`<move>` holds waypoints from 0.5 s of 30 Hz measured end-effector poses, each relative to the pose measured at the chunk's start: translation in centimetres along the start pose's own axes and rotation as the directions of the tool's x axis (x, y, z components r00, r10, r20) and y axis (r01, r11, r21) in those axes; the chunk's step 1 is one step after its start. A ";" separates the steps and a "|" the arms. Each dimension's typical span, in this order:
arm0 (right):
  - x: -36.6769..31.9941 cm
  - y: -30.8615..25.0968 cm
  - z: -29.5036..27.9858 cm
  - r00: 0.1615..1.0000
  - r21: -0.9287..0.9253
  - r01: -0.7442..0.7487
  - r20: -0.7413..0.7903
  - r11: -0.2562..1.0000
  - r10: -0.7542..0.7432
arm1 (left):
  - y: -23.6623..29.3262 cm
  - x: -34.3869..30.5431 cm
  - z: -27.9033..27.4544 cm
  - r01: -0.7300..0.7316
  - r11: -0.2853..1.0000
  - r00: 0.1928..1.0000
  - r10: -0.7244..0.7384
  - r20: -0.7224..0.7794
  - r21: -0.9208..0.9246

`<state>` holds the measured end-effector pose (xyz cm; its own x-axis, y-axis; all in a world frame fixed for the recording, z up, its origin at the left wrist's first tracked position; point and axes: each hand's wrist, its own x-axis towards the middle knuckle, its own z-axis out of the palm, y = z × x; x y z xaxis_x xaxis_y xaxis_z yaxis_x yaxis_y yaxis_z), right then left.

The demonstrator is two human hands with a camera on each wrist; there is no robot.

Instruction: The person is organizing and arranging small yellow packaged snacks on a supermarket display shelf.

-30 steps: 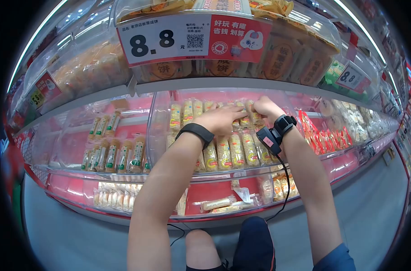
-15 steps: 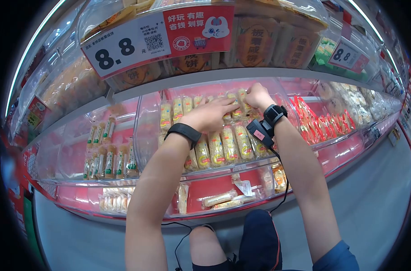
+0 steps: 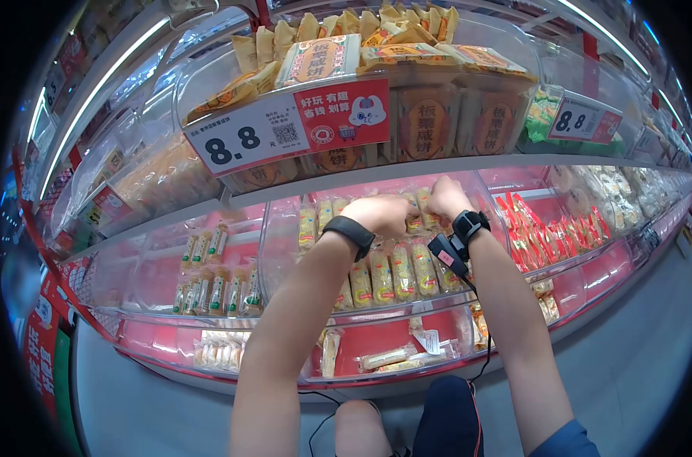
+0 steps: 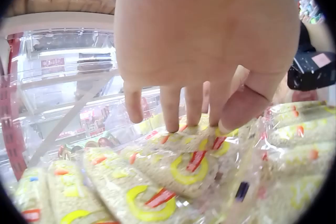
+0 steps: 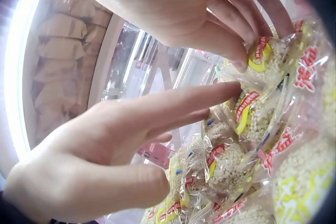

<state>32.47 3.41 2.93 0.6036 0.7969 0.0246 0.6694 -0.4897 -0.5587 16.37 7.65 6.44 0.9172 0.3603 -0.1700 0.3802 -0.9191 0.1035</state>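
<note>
Clear-wrapped, grain-textured bars (image 3: 381, 279) with yellow and red print stand in rows in a clear bin. Over the back row is my left hand (image 3: 384, 212); in the left wrist view, this hand (image 4: 205, 35) points its fingers down, their tips at the wrapped bars (image 4: 152, 198). Just right of it, my right hand (image 3: 449, 199) pinches the top of a bar. The right wrist view has that bar (image 5: 265, 56) between thumb and fingers of the right hand (image 5: 173, 8), with the left hand (image 5: 100, 145) beside it, fingers extended.
Above is a shelf edge (image 3: 315, 185) with a price sign (image 3: 285, 126) and boxed cakes. Green-labelled packs (image 3: 216, 289) stand left, red packets (image 3: 551, 236) right. A lower shelf holds loose bars (image 3: 388, 358). A cable hangs from the right wrist camera.
The head view has tilted up, showing more of the upper shelf. My left fingers look less stretched out in it. My right hand remains at the back row.
</note>
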 end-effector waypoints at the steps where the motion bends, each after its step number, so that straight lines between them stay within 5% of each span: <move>1: -0.1 0.0 0.1 1.000 0.005 0.010 -0.010 1.000 -0.010 | 0.2 0.4 -0.1 -0.016 0.999 0.999 0.018 -0.030 0.043; 3: -0.2 0.2 0.3 0.999 0.015 0.029 -0.041 0.999 -0.029 | 0.2 1.3 0.0 -0.049 0.990 0.994 0.062 -0.094 0.134; 7: 0.0 0.4 0.6 0.984 0.043 0.112 -0.147 0.993 -0.104 | -1.5 2.5 2.7 -0.237 0.970 0.867 0.186 -0.463 -0.056; 15: -0.1 0.6 0.9 0.963 -0.033 0.185 -0.191 0.982 -0.188 | -1.8 2.5 2.3 -0.163 0.981 0.916 0.190 -0.354 0.106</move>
<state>32.41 3.36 1.81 0.5387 0.7921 0.2869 0.7833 -0.3455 -0.5167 17.70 9.80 3.59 0.9544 0.2115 0.2106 0.2108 -0.9772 0.0257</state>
